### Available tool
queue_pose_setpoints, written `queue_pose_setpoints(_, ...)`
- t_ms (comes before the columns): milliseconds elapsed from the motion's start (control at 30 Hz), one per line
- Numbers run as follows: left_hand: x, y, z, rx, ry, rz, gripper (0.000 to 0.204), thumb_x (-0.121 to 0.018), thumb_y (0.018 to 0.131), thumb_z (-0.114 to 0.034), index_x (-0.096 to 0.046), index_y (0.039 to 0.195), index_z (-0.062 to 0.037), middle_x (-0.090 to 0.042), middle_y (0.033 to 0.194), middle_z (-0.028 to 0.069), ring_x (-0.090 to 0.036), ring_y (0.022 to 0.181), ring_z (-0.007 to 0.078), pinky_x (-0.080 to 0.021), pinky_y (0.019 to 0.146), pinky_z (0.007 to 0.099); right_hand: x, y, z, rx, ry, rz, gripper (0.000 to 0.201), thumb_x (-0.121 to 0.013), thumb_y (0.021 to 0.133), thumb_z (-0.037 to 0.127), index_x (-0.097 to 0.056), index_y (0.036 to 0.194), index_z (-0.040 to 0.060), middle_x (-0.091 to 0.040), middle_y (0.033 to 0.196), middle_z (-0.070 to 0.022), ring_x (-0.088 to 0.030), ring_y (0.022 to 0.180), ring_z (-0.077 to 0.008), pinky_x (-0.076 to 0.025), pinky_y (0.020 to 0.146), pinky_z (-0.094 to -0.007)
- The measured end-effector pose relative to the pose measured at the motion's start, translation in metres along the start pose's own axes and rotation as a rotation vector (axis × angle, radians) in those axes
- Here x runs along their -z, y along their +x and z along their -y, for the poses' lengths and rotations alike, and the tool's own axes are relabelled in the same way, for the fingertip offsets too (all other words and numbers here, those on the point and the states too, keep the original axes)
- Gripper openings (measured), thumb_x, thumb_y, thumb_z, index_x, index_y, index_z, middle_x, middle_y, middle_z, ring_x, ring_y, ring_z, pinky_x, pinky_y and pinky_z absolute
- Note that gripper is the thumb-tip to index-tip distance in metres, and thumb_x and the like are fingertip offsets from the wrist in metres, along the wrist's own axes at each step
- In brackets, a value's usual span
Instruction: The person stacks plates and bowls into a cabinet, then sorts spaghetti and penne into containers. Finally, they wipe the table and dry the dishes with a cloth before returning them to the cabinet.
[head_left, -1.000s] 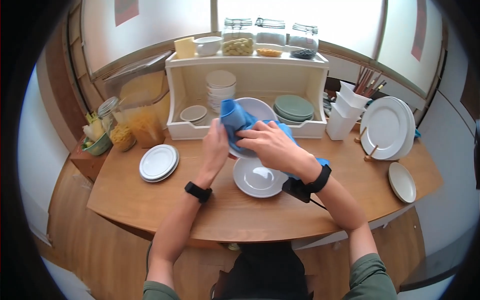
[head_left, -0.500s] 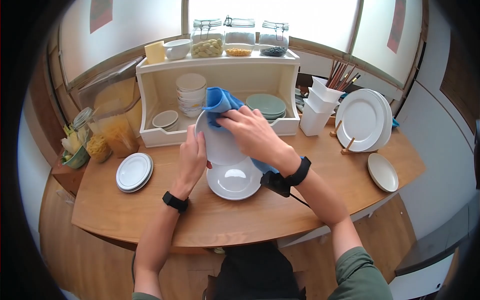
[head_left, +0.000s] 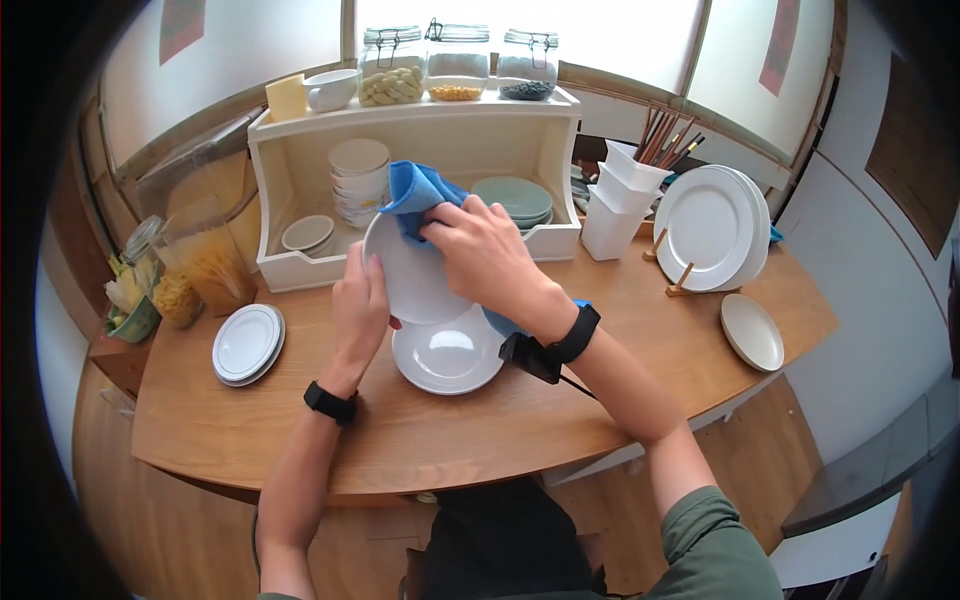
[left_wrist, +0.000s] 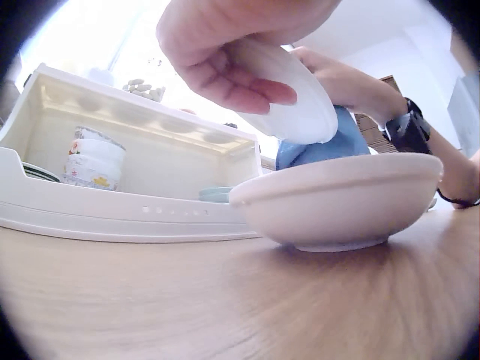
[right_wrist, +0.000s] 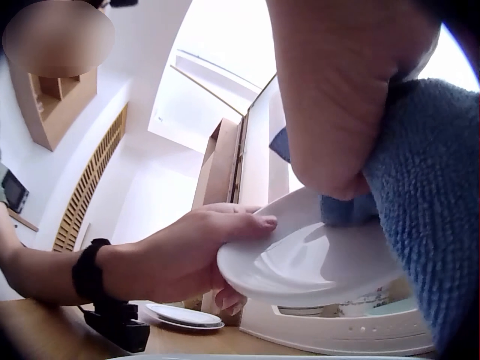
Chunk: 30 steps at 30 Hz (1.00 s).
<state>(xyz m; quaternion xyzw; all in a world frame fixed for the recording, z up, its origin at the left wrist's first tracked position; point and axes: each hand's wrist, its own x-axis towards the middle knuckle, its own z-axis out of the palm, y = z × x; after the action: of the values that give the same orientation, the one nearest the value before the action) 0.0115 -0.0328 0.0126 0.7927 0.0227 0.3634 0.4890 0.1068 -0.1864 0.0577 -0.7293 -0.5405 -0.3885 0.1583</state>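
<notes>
My left hand (head_left: 358, 310) grips a white plate (head_left: 405, 290) by its left edge, with the thumb on its face. The plate is held tilted above the table. My right hand (head_left: 490, 250) pinches a blue cloth (head_left: 412, 188) folded over the plate's far rim; the cloth's rough weave shows up close in the right wrist view (right_wrist: 427, 202). Part of the cloth hangs down behind my right wrist. Directly beneath the plate, a shallow white bowl (head_left: 447, 365) sits upright on the table, its side visible in the left wrist view (left_wrist: 337, 199).
Small stacked plates (head_left: 245, 345) lie at left. Behind stands a cream shelf (head_left: 420, 258) with stacked bowls (head_left: 360, 185), green plates (head_left: 512, 197) and glass jars (head_left: 458, 65) on top. At right are a chopstick holder (head_left: 610, 215), racked plates (head_left: 705, 230) and an oval dish (head_left: 752, 332).
The plate's face has turned into view, and the cloth, which had covered more of it, is now bunched at the far rim. The head view has shifted, moving the scene leftward.
</notes>
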Motion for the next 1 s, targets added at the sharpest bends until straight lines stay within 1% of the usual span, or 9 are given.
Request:
queue_pose_setpoints(67, 0.002, 0.004, 0.006, -0.012, -0.02, -0.02, 0.026, -0.034, 0.103, -0.021, -0.047, 0.112, -0.0003, -0.061, 0.065, 0.0144, -0.062, 0.045, 0.0229, -0.047, 0.036, 0.0321, 0.003, -0.001, -0.006, -0.111, 0.022, 0.107, 0.017, -0.06, 0.069, 0.003, -0.069, 0.083, 0.0069, -0.063, 0.091, -0.006, -0.057, 0.09, -0.0285, -0.046, 0.075, -0.04)
queue_pose_setpoints(100, 0.005, 0.007, 0.011, 0.01, -0.027, -0.046, 0.027, -0.033, 0.104, -0.021, -0.047, 0.112, -0.0001, -0.061, 0.067, 0.0139, -0.062, 0.046, 0.0219, -0.048, 0.036, 0.0313, 0.003, -0.002, -0.005, -0.103, 0.043, 0.085, 0.017, -0.06, 0.068, 0.003, -0.069, 0.082, 0.0053, -0.063, 0.086, -0.0087, -0.058, 0.086, -0.03, -0.047, 0.074, -0.0406)
queue_pose_setpoints(233, 0.008, 0.009, 0.014, 0.039, -0.032, -0.107, 0.028, -0.032, 0.104, -0.023, -0.047, 0.111, -0.0001, -0.061, 0.073, 0.012, -0.063, 0.049, 0.0194, -0.05, 0.036, 0.0287, 0.003, -0.005, 0.005, -0.111, 0.083, 0.144, 0.018, -0.061, 0.067, 0.005, -0.069, 0.082, 0.0043, -0.063, 0.086, -0.0114, -0.059, 0.086, -0.0306, -0.048, 0.073, -0.0402)
queue_pose_setpoints(300, 0.01, 0.01, 0.015, 0.041, -0.029, -0.124, 0.028, -0.032, 0.104, -0.023, -0.047, 0.11, -0.0002, -0.061, 0.075, 0.0122, -0.063, 0.05, 0.0192, -0.05, 0.036, 0.0285, 0.009, -0.005, 0.014, -0.114, 0.111, 0.278, 0.027, -0.058, 0.066, 0.002, -0.069, 0.09, 0.0025, -0.064, 0.09, -0.0133, -0.059, 0.084, -0.0319, -0.049, 0.076, -0.0412)
queue_pose_setpoints(400, 0.012, 0.012, 0.017, 0.032, -0.045, -0.158, 0.028, -0.032, 0.104, -0.023, -0.048, 0.109, -0.0002, -0.06, 0.077, 0.0123, -0.063, 0.053, 0.0188, -0.051, 0.036, 0.0282, 0.015, -0.003, 0.028, -0.064, 0.177, 0.327, 0.023, -0.058, 0.065, 0.002, -0.068, 0.087, 0.0018, -0.064, 0.088, -0.0145, -0.059, 0.084, -0.0328, -0.049, 0.075, -0.0415)
queue_pose_setpoints(567, 0.01, 0.011, 0.019, 0.025, -0.025, -0.173, 0.029, -0.032, 0.104, -0.024, -0.047, 0.11, 0.0001, -0.059, 0.08, 0.0123, -0.063, 0.056, 0.0177, -0.052, 0.037, 0.0281, 0.003, -0.007, 0.041, 0.111, 0.323, 0.243, 0.026, -0.058, 0.064, -0.002, -0.065, 0.088, 0.0058, -0.064, 0.088, -0.0074, -0.056, 0.089, -0.0298, -0.047, 0.077, -0.0391)
queue_pose_setpoints(767, 0.019, 0.017, 0.017, -0.002, -0.013, -0.195, 0.028, -0.03, 0.105, -0.025, -0.046, 0.11, -0.0022, -0.059, 0.077, 0.0104, -0.06, 0.051, 0.0159, -0.047, 0.036, 0.0258, 0.018, -0.005, 0.018, 0.027, 0.152, 0.257, 0.027, -0.063, 0.068, 0.0, -0.068, 0.093, 0.0067, -0.064, 0.094, -0.0051, -0.056, 0.092, -0.0268, -0.044, 0.078, -0.039)
queue_pose_setpoints(900, 0.013, 0.011, 0.006, 0.006, 0.023, -0.154, 0.028, -0.03, 0.105, -0.025, -0.046, 0.11, -0.0026, -0.059, 0.073, 0.0095, -0.058, 0.046, 0.0162, -0.045, 0.035, 0.0262, 0.018, -0.002, 0.0, -0.087, 0.034, 0.206, 0.03, -0.064, 0.071, -0.002, -0.069, 0.099, 0.007, -0.062, 0.105, -0.005, -0.055, 0.097, -0.0266, -0.043, 0.08, -0.0389)
queue_pose_setpoints(1000, 0.007, 0.005, 0.005, -0.011, 0.014, -0.072, 0.028, -0.03, 0.105, -0.025, -0.045, 0.112, -0.0028, -0.06, 0.07, 0.0093, -0.057, 0.044, 0.0162, -0.043, 0.034, 0.0267, 0.009, -0.003, -0.001, -0.079, -0.05, 0.156, 0.036, -0.064, 0.072, -0.001, -0.066, 0.107, 0.0078, -0.06, 0.11, -0.0048, -0.054, 0.099, -0.0266, -0.043, 0.081, -0.0393)
